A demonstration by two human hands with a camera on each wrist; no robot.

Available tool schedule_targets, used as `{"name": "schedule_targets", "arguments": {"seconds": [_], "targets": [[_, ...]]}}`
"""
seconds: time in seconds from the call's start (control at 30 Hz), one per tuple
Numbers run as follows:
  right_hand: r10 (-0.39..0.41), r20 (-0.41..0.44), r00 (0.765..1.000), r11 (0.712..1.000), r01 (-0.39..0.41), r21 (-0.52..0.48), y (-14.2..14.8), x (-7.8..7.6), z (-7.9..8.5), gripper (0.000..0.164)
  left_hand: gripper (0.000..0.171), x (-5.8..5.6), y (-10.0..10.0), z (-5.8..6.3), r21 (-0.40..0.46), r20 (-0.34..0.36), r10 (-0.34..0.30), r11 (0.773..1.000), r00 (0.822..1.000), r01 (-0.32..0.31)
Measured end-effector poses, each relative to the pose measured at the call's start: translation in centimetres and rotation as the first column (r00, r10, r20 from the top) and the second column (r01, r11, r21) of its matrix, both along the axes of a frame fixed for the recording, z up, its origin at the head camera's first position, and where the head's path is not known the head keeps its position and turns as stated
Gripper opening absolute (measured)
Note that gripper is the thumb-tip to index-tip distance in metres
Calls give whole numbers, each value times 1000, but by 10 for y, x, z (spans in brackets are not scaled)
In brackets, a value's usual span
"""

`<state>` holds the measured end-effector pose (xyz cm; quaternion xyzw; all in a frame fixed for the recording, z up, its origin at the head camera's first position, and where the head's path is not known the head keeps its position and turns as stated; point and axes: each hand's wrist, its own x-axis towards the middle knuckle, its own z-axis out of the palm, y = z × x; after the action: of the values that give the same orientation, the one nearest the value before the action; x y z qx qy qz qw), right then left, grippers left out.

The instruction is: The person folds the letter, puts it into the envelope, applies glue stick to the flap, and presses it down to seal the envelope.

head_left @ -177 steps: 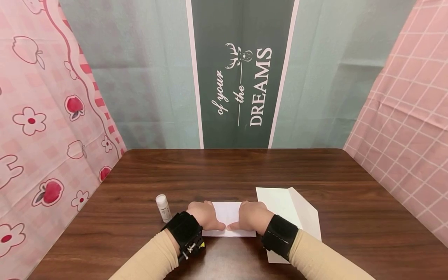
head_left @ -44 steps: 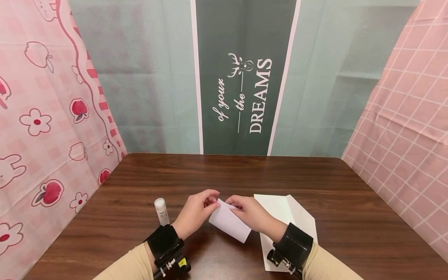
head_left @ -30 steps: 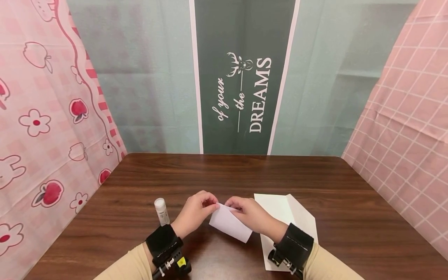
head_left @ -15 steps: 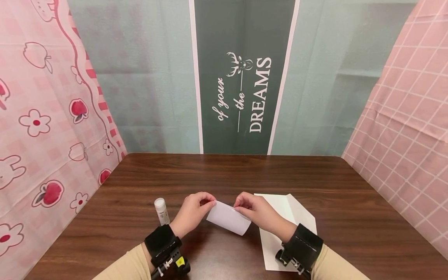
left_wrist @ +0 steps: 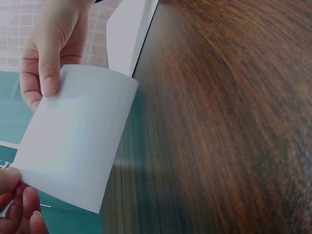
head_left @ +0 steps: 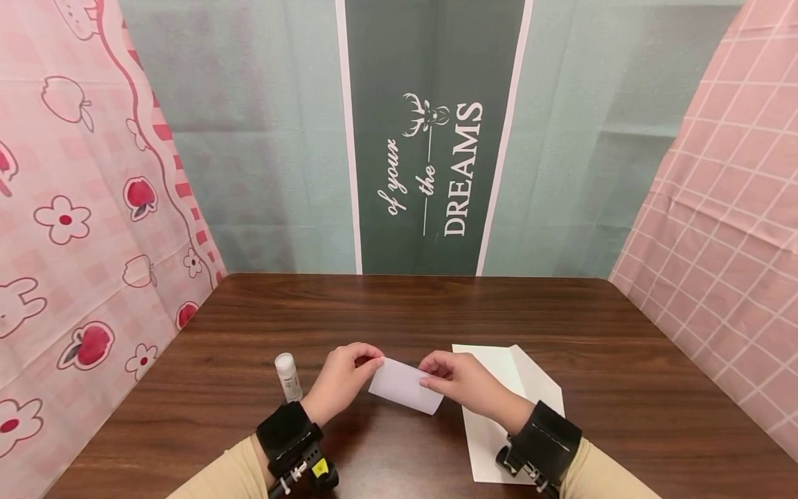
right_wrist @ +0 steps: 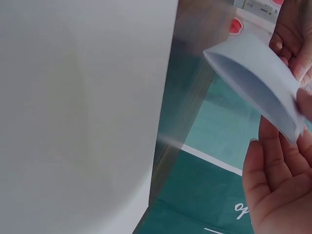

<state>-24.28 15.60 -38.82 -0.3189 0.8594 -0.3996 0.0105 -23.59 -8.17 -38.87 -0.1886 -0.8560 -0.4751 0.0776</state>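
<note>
A small folded sheet of white paper (head_left: pixel 402 388) is held up over the table between both hands. My left hand (head_left: pixel 343 378) pinches its upper left corner between thumb and fingers. My right hand (head_left: pixel 470 383) grips the upper edge near the right corner, thumb on the near face. In the left wrist view the paper (left_wrist: pixel 78 141) shows a smooth, slightly bowed face. From the right wrist, the folded paper (right_wrist: pixel 258 73) gapes at its end like a flattened tube, two layers apart.
A white glue stick (head_left: pixel 288 378) stands on the brown table (head_left: pixel 399 312) left of my left hand. A larger creased white sheet (head_left: pixel 492 443) lies under my right forearm, one side raised. Curtains (head_left: pixel 287 138) hang behind the table.
Earlier both hands pressed the paper flat on the table; now it is lifted. Over the last second my right hand has slid right along its edge, and the paper has become more level.
</note>
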Motion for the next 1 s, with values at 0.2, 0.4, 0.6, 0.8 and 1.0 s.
{"name": "schedule_targets", "arguments": {"seconds": [0.2, 0.4, 0.6, 0.8, 1.0], "targets": [[-43, -41, 998, 998, 44, 34, 1, -1, -1, 10, 5, -1, -1, -2, 3, -23, 4, 1000, 1000, -4], [-59, -76, 995, 997, 63, 50, 2, 1, 0, 5, 5, 0, -2, -1, 6, -28, 2, 1000, 1000, -2], [-71, -79, 994, 994, 77, 81, 3, 1, 3, 7, 5, 1, -5, 0, -29, -88, -14, 1000, 996, 11], [-20, -219, 975, 984, 58, 168, 3, 3, 4, 5, 7, 4, -10, -1, -225, -237, -98, 973, 967, 43], [57, -306, 950, 953, 40, 302, -1, 7, 4, 3, 8, 9, -17, -2, -503, -264, -277, 857, 924, 113]]}}
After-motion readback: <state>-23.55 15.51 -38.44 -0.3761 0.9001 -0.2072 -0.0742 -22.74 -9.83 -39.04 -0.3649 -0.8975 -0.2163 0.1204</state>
